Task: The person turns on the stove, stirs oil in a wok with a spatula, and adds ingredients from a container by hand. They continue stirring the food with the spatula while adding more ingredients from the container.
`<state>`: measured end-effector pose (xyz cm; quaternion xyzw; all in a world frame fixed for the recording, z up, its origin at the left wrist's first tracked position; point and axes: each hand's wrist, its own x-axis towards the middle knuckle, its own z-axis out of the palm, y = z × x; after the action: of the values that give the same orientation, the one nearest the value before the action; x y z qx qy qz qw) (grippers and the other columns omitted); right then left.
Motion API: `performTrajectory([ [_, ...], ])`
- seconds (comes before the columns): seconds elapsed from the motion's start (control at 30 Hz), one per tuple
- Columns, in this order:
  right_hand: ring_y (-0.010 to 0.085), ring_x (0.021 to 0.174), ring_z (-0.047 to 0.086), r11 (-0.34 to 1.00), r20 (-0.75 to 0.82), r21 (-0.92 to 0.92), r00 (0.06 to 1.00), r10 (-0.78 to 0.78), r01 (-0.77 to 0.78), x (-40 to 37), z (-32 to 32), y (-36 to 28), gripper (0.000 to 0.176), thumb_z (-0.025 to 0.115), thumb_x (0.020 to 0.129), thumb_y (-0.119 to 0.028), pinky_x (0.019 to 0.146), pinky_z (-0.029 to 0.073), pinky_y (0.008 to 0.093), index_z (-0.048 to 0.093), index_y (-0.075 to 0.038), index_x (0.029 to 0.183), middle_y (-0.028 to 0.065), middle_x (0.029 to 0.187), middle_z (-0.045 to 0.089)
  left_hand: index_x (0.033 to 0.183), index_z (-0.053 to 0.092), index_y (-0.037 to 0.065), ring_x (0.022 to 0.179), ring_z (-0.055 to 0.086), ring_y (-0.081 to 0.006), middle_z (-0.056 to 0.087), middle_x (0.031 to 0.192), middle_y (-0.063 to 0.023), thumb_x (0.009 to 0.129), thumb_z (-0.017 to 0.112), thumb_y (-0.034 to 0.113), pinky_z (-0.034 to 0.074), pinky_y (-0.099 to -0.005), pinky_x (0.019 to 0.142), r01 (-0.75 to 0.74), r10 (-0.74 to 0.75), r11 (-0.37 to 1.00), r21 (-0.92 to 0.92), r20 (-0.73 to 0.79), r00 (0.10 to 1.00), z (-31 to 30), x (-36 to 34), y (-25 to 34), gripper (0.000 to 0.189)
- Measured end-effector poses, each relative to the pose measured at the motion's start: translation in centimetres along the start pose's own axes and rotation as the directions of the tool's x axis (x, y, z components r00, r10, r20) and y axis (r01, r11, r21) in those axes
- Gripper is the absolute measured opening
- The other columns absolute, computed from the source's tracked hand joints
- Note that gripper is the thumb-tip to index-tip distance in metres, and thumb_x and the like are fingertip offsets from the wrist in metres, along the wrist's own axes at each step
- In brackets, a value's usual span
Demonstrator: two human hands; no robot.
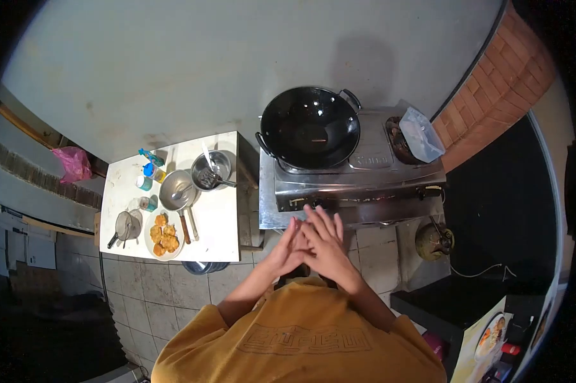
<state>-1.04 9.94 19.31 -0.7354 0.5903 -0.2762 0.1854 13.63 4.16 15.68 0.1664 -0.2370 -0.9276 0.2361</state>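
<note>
In front of my chest, my left hand (284,253) and my right hand (330,253) meet, their fingertips and thumbs overlapping. The fingers of both are stretched out, and I see nothing held in either. Just beyond them is the front of a steel gas stove (358,195). On its left burner sits a black two-handled wok (300,131), dark and shiny inside with a small reddish reflection or mark near the bottom. Whether the burner is lit cannot be seen.
Left stands a white table (217,246) with a plate (150,241) of golden fried pieces (166,239), a saucepan (173,185), a metal pot (201,159), a strainer (128,225) and small bottles (151,171). A plastic container (422,135) rests on the right burner; a gas cylinder (433,241) stands below.
</note>
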Motion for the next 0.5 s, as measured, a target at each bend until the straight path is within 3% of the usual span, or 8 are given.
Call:
performTrajectory([
  [0.03, 0.0346, 0.141, 0.032, 0.999, -0.028, 0.016, 0.999, 0.029, -0.029, 0.6, -0.3, 0.7, 0.067, 0.071, 0.083, -0.034, 0.114, 0.015, 0.0587, 0.047, -0.017, 0.143, 0.0103, 0.156, 0.030, 0.148, 0.031, 0.005, 0.132, 0.048, -0.0270, 0.049, 0.141, -0.0193, 0.101, 0.030, 0.058, 0.037, -0.0429, 0.110, 0.016, 0.015, 0.990, -0.139, 0.222, 0.975, -0.7, 0.7, 1.1, 0.071],
  [0.07, 0.0347, 0.141, 0.032, 0.998, -0.061, 0.029, 0.997, 0.053, -0.052, 1.2, -0.7, 1.4, 0.065, 0.070, 0.084, -0.034, 0.114, 0.016, 0.0592, 0.047, -0.017, 0.143, 0.0108, 0.156, 0.030, 0.148, 0.031, 0.005, 0.132, 0.048, -0.0270, 0.049, 0.141, -0.0193, 0.101, 0.030, 0.058, 0.037, -0.0429, 0.110, 0.027, 0.006, 0.989, -0.148, 0.221, 0.975, -0.8, 0.9, 1.8, 0.071],
  [0.13, 0.0356, 0.136, 0.038, 0.997, -0.114, 0.002, 0.991, 0.072, -0.072, 1.8, -3.0, 2.3, 0.062, 0.071, 0.084, -0.031, 0.111, 0.027, 0.0536, 0.050, -0.015, 0.140, 0.0127, 0.150, 0.038, 0.144, 0.037, 0.000, 0.127, 0.052, -0.0290, 0.056, 0.132, -0.0240, 0.104, 0.032, 0.049, 0.038, -0.0416, 0.109, -0.007, -0.022, 0.972, 0.235, 0.120, 0.993, 1.0, 1.3, 4.1, 0.063],
  [0.2, 0.0358, 0.129, 0.047, 0.903, -0.062, 0.399, 0.978, 0.201, -0.161, 1.7, -4.2, 4.7, 0.058, 0.073, 0.083, -0.026, 0.104, 0.040, 0.0448, 0.053, -0.012, 0.136, 0.0144, 0.138, 0.047, 0.132, 0.047, -0.004, 0.112, 0.062, -0.0267, 0.063, 0.117, -0.0216, 0.105, 0.040, 0.037, 0.046, -0.0386, 0.101, -0.040, 0.030, 0.980, 0.197, 0.052, 0.998, 0.4, 2.1, 4.5, 0.050],
  [0.23, 0.0351, 0.116, 0.056, 0.922, -0.063, 0.363, 0.984, 0.167, -0.133, 1.8, -4.8, 5.9, 0.047, 0.074, 0.083, -0.020, 0.095, 0.046, 0.0378, 0.058, -0.006, 0.124, 0.0160, 0.121, 0.055, 0.126, 0.050, -0.002, 0.100, 0.065, -0.0227, 0.064, 0.106, -0.0164, 0.104, 0.044, 0.033, 0.050, -0.0348, 0.093, -0.037, 0.035, 0.985, 0.167, 0.011, 0.999, -0.6, 2.6, 4.6, 0.042],
  [0.3, 0.0347, 0.111, 0.057, 0.904, -0.005, 0.398, 0.985, 0.174, -0.157, 1.8, -6.1, 8.5, 0.040, 0.073, 0.083, -0.019, 0.093, 0.046, 0.0378, 0.059, -0.004, 0.118, 0.0163, 0.116, 0.057, 0.107, 0.054, 0.003, 0.065, 0.059, -0.0077, 0.055, 0.076, -0.0017, 0.102, 0.053, 0.024, 0.051, -0.0210, 0.060, -0.020, 0.035, 0.995, 0.100, -0.150, 0.988, 0.0, 3.9, 4.9, 0.022],
  [0.4, 0.0321, 0.088, 0.058, 0.887, -0.090, 0.451, 0.984, 0.154, -0.098, 2.5, -7.3, 11.2, 0.021, 0.071, 0.083, -0.012, 0.079, 0.046, 0.0367, 0.058, 0.001, 0.091, 0.0140, 0.089, 0.059, 0.105, 0.056, 0.005, 0.055, 0.046, -0.0050, 0.051, 0.071, -0.0004, 0.102, 0.054, 0.022, 0.037, -0.0190, 0.049, -0.022, 0.024, 0.999, 0.026, -0.096, 0.995, -0.5, 5.1, 5.6, 0.017],
  [0.5, 0.0202, 0.058, 0.033, 0.887, -0.220, 0.420, 0.927, 0.305, -0.193, 2.2, -9.6, 14.1, 0.040, 0.075, 0.081, -0.009, 0.054, 0.030, 0.0338, 0.036, -0.003, 0.071, 0.0057, 0.063, 0.034, 0.089, 0.049, 0.009, 0.050, 0.035, -0.0048, 0.039, 0.065, 0.0028, 0.103, 0.051, 0.025, 0.028, -0.0199, 0.046, -0.107, 0.127, 0.991, 0.081, -0.303, 0.945, 0.2, 5.7, 4.6, 0.021],
])
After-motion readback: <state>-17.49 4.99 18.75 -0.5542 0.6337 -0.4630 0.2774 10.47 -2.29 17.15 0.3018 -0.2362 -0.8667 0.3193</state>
